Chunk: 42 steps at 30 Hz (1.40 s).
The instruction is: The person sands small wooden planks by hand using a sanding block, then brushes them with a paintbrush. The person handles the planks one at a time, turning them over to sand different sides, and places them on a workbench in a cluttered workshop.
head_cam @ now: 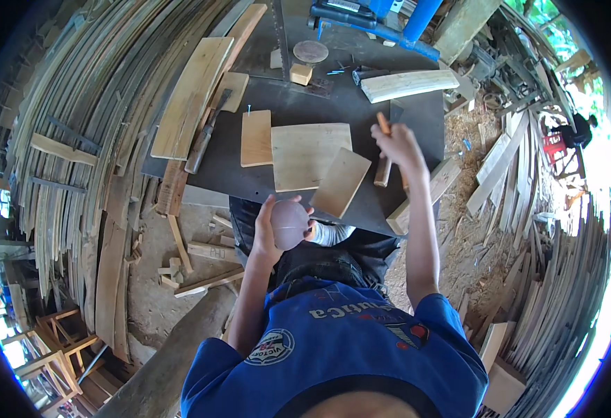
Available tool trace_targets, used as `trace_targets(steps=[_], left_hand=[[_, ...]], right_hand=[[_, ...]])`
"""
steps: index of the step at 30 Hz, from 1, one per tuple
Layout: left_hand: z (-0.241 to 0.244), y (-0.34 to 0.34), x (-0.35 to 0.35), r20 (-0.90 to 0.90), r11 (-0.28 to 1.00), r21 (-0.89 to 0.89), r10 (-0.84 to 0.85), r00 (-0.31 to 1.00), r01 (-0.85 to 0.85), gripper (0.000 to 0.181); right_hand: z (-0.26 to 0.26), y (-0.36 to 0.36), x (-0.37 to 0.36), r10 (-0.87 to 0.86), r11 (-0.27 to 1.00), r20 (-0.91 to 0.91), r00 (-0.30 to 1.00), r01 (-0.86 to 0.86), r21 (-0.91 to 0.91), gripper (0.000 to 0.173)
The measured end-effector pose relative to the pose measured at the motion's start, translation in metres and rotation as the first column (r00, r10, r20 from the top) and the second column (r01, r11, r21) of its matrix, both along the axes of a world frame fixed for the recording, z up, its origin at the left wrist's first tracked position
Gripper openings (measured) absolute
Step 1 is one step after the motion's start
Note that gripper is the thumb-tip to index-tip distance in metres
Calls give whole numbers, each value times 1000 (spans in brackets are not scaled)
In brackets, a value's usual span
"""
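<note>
My left hand holds a round, grey-brown disc by its edge, over my lap in front of the dark worktable. Out over the table's right part, my right hand grips an orange-brown stick-like piece; what the piece belongs to is partly hidden. A wooden tool handle lies just below that hand. Between the hands are a squarish pale board, a smaller board overlapping its corner, and an orange-tinted wood block to the left.
A chisel lies beside a long plank at the table's left. A curved wood piece, a small wood block and a blue metal-framed machine are farther back. Stacked timber strips line the left side. A person is far right.
</note>
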<state>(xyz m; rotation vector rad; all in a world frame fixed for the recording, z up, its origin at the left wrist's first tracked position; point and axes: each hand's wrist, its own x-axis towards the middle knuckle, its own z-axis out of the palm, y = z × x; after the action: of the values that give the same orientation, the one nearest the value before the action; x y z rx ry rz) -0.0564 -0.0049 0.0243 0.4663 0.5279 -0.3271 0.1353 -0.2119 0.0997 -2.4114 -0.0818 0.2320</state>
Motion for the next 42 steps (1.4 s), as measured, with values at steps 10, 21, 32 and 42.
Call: trace_targets(steps=[10,21,32,42], left_hand=[[-7,-43,14,-130,997,69,44,990,-35,50],[-18,-52,7,-60,991,33,132,989,-131,52],[-2,-42,-11,-213,999,-22,29,977,-35,51],[-19,-33,-17,34,972,-236,-14,999,21,52]], right_hand=[[-75,15,-19,255,958,212,943,-216,-190,33],[-48,17,-73,532,846,279,799,-511,-150,49],[-57,14,-65,526,847,226,820,-529,-53,56],[-70,29,-36,499,852,154,853,-516,91,63]])
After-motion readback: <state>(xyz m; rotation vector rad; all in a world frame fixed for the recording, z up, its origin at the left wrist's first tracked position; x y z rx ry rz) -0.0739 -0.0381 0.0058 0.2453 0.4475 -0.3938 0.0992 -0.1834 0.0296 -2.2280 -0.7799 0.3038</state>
